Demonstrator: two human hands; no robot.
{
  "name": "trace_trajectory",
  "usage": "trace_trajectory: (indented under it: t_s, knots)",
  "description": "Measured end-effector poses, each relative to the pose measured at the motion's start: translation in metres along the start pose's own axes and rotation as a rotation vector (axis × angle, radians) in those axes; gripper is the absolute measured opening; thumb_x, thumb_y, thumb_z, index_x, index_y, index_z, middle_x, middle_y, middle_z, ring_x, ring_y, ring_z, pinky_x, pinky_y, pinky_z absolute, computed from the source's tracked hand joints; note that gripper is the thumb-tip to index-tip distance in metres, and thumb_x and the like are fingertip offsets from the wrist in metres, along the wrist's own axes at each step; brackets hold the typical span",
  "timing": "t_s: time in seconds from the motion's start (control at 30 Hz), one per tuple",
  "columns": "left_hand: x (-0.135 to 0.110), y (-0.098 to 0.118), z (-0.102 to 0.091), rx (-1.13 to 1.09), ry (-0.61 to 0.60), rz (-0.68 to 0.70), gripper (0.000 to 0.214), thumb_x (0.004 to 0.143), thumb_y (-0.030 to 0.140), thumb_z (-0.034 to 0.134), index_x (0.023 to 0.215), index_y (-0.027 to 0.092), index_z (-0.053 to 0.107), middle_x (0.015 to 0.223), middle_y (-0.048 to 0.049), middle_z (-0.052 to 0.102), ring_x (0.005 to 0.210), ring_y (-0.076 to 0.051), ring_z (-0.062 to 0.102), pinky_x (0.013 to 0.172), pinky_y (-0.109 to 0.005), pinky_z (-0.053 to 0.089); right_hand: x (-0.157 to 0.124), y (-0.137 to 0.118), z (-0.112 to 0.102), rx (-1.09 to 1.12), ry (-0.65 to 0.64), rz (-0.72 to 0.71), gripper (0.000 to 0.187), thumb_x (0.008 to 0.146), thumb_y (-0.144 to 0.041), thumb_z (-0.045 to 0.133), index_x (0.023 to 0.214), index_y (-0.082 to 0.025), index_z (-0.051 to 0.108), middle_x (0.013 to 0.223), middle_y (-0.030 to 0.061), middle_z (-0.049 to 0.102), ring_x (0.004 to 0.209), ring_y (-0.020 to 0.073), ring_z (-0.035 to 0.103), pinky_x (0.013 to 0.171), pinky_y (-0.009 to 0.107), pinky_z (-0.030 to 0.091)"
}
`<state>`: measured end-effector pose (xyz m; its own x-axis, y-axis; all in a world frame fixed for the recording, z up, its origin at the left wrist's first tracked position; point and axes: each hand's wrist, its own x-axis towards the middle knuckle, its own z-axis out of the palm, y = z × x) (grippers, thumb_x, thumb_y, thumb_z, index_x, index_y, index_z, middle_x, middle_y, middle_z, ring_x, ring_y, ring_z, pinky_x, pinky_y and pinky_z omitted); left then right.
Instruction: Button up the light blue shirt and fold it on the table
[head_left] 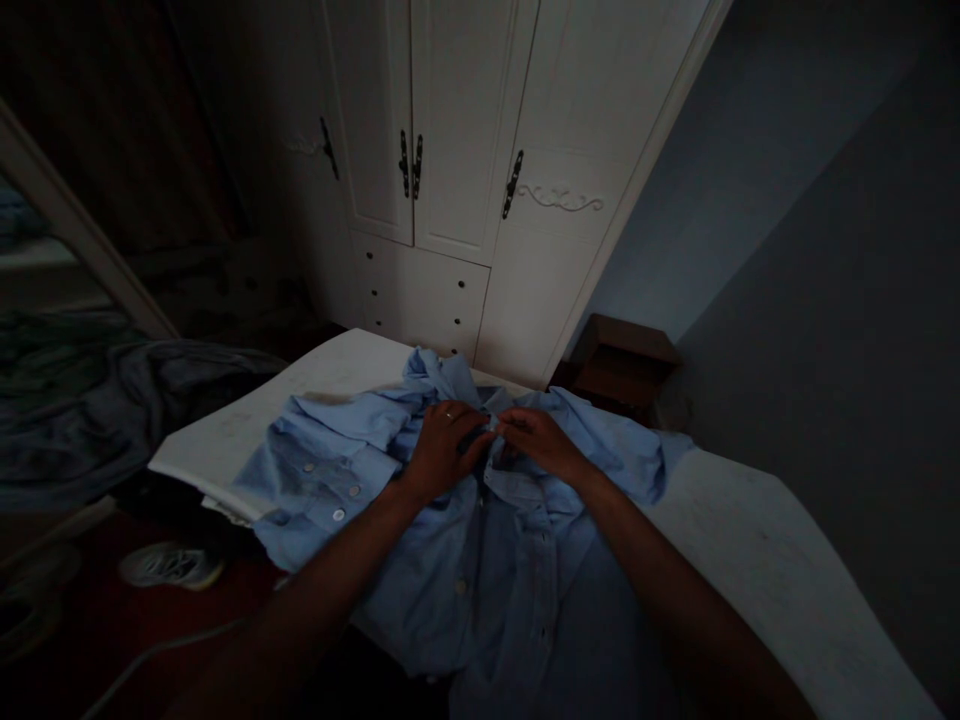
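A light blue button-up shirt (435, 580) lies spread over a white table, its lower part hanging off the near edge. Both hands meet at the upper part of its front opening, near the collar. My left hand (446, 445), with a ring on one finger, pinches the fabric edge. Opposite it, my right hand (540, 440) has its fingertips closed on the same edge, almost touching the left fingertips. Whether a button is between them is too dark and small to tell. White buttons show on the sleeve at left, and buttonholes run down the right front strip.
The white table (750, 540) extends to the right and far left. Behind it stands a white wardrobe (465, 130) with dark handles. A brown wooden box-like cabinet (630, 350) is by the wall. Dark cloth (142, 410) heaps at left; a sneaker (171, 566) and a cable (165, 645) lie on the floor.
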<state>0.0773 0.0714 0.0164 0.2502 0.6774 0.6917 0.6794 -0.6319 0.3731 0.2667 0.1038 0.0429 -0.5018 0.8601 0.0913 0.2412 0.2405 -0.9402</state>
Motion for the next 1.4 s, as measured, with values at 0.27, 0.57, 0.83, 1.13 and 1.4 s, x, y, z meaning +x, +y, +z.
trace_trajectory:
  t_s: [0.27,0.57,0.83,1.13,1.4]
  knots:
    - [0.001,-0.003,0.003,0.073,-0.042,-0.014,0.018,0.088,0.031,0.062,0.101,0.02,0.066,0.1,-0.0061,0.068,0.1,-0.024,0.058,0.086,-0.041,0.04,0.001,0.005,0.006,0.067,-0.008,0.002,0.036,0.08,-0.054,0.065,0.083,-0.018,0.062,0.07,-0.0023,0.059,0.062,0.0119,0.057,0.059,0.024,0.049]
    - [0.003,-0.001,0.003,0.19,-0.08,-0.034,0.011,0.085,0.027,0.063,0.092,0.019,0.067,0.091,-0.007,0.069,0.094,-0.026,0.059,0.081,-0.041,0.041,0.003,0.006,0.009,-0.162,0.08,-0.086,0.021,0.086,-0.038,0.058,0.088,-0.018,0.065,0.077,0.0013,0.066,0.068,0.0148,0.062,0.061,0.027,0.051]
    - [0.002,0.001,0.004,0.218,-0.131,-0.034,0.011,0.087,0.024,0.06,0.092,0.017,0.067,0.087,-0.0076,0.068,0.091,-0.026,0.059,0.079,-0.042,0.043,-0.003,-0.002,0.01,-0.533,0.118,-0.474,0.02,0.095,-0.027,0.054,0.106,-0.024,0.07,0.104,0.0072,0.069,0.1,0.0201,0.063,0.09,0.037,0.05]
    - [0.001,-0.002,0.011,0.13,-0.165,-0.085,0.008,0.083,0.021,0.063,0.09,0.02,0.067,0.088,-0.006,0.069,0.092,-0.025,0.061,0.081,-0.04,0.043,-0.002,0.008,0.003,-0.562,0.112,-0.441,0.023,0.096,-0.035,0.055,0.093,-0.022,0.074,0.092,0.0061,0.073,0.087,0.0186,0.067,0.082,0.034,0.051]
    - [-0.001,-0.006,0.014,0.081,-0.184,-0.122,0.009,0.086,0.027,0.064,0.091,0.021,0.068,0.089,-0.0053,0.07,0.092,-0.024,0.063,0.08,-0.038,0.044,-0.002,0.021,0.002,-0.53,0.127,-0.425,0.025,0.096,-0.035,0.053,0.092,-0.022,0.073,0.092,0.0064,0.073,0.086,0.0191,0.066,0.081,0.034,0.051]
